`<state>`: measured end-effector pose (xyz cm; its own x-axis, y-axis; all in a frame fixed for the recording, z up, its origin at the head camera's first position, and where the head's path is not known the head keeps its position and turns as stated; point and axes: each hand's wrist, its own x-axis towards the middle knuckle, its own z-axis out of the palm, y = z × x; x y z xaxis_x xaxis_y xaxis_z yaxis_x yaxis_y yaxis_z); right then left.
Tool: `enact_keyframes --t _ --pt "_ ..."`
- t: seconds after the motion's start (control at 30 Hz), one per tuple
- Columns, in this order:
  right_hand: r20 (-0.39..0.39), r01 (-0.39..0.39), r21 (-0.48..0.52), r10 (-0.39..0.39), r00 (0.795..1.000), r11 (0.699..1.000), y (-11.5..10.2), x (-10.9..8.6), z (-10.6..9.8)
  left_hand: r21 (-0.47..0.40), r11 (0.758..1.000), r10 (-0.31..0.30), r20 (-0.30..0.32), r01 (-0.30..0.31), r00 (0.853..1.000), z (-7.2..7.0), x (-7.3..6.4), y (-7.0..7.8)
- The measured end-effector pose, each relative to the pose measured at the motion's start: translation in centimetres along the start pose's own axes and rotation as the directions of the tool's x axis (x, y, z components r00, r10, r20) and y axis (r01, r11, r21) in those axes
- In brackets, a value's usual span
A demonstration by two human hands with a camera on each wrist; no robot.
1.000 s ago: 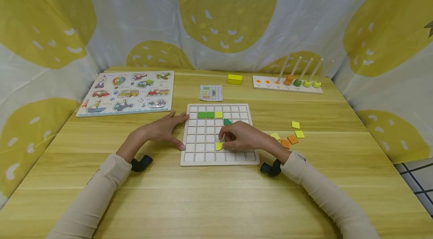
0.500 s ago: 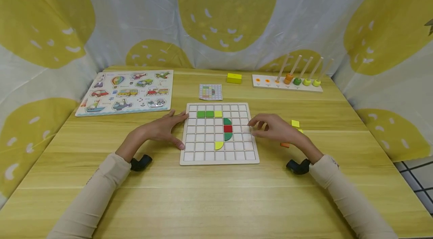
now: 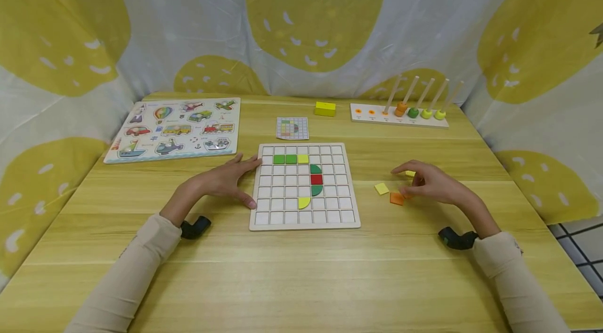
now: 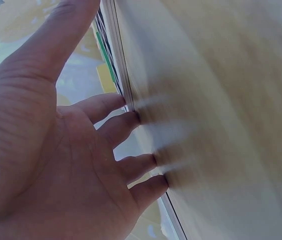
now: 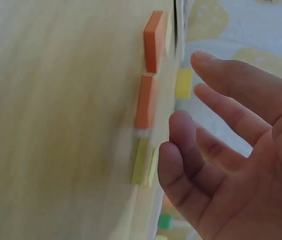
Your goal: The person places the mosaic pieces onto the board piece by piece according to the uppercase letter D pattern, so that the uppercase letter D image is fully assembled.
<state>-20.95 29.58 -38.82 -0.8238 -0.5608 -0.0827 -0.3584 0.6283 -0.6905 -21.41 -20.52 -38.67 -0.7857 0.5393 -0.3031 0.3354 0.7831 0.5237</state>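
grid board (image 3: 289, 204): flat on the tabletop (image 3: 301, 280), centre of the frame. you have your left hand (image 3: 220, 181) at its left rim, fingers spread, thumb and a fingertip against the edge, not wrapped round anything.

your right hand (image 3: 435, 185) is right of centre, above the loose tiles; fingers loosely bent, thumb held apart from them, holding nothing in either view. you have a yellow tile (image 3: 381, 188) and an orange tile (image 3: 397, 198) lying near your thumb; from here you cannot tell whether it touches the orange one. another yellow tile (image 3: 410, 174) is partly hidden behind your fingers. your right wrist view adds a second orange tile (image 5: 145, 101).

set in the board, upper part: two green squares (image 3: 285, 159), then a yellow square (image 3: 303, 158), side by side in one row. just right of its middle, a red square (image 3: 316, 179) sits between two dark green rounded pieces (image 3: 316, 169). lower down, a yellow quarter-round piece (image 3: 304, 202).

beyond the board, top centre, you have a printed grid card (image 3: 292, 128) and a yellow block (image 3: 325, 109). upper left: vehicle puzzle board (image 3: 174, 129). upper right: peg rack (image 3: 399, 115) with coloured beads.
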Motion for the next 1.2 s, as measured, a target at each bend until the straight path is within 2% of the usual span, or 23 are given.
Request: enact_keyframes --t 0.13,0.27,0.5,0.63,0.97,1.2 --pt "-0.002 -0.011 -0.010 0.011 1.000 1.000 1.0 -1.0 -0.1 -0.002 1.000 0.001 -0.001 -0.001 1.000 0.0 0.0 0.0" --pt "-0.002 0.014 -0.006 -0.014 1.000 1.000 1.8 -1.6 0.0 -0.002 1.000 -0.003 -0.002 0.003 1.000 -0.1 -0.1 0.1" --pt "-0.037 0.079 0.007 -0.079 0.996 0.997 2.6 -1.8 0.1 0.000 1.000 -0.001 -0.006 0.001 1.000 -0.1 -0.2 0.1" --pt "-0.056 0.091 0.012 -0.090 0.994 0.996 2.7 -1.8 0.3 0.004 1.000 -0.002 -0.008 0.002 1.000 -0.1 -0.2 0.1" --pt "-0.089 -0.035 -0.015 0.033 0.995 0.999 2.1 -1.6 0.3 -0.009 1.000 0.001 -0.003 -0.001 1.000 -0.1 -0.2 0.2" --pt "-0.127 -0.039 0.007 0.040 0.991 0.999 1.3 -1.0 0.4 -0.005 1.000 0.004 -0.005 -0.004 1.000 -0.1 -0.2 0.1"
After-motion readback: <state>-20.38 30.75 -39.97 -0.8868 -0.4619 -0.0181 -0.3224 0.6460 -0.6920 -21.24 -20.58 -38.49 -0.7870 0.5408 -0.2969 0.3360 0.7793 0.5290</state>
